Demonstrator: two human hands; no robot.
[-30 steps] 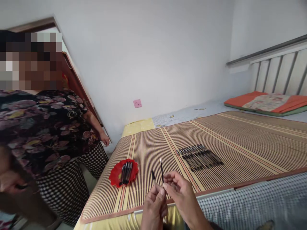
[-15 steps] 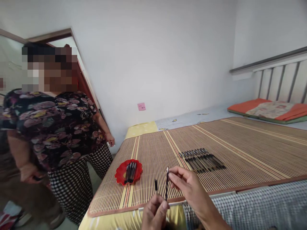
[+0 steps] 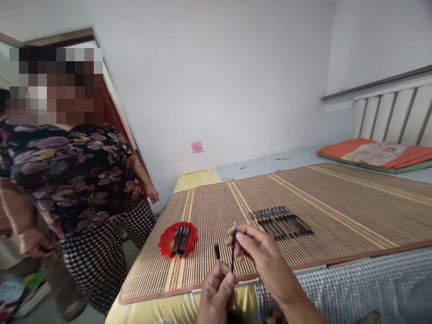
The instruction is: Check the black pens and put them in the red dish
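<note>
My left hand (image 3: 218, 290) is closed at the bed's near edge. A pen barrel with a black end (image 3: 217, 252) sticks up from its fingers. Beside the barrel stands a thin dark pen refill (image 3: 233, 252) with a silver tip, nearly upright. Thumb and fingers of my right hand (image 3: 258, 249) pinch the refill close below its tip. The refill's lower end reaches the left hand's fingertips, which hide it. To the left, a red scalloped dish (image 3: 162, 243) holds several black pens (image 3: 181, 240). Beyond the right hand, several pens (image 3: 283, 222) lie side by side in a row.
A striped bamboo mat (image 3: 344, 211) covers the bed. At the far right lies a folded orange and green quilt (image 3: 357, 150) by the white headboard (image 3: 388, 112). A person in a floral top (image 3: 74, 175) stands at the left. A pink note (image 3: 197, 147) is on the wall.
The refill and my right hand have risen slightly, with the left hand following a little. More of the right hand's fingers show behind the refill. The view has shifted slightly.
</note>
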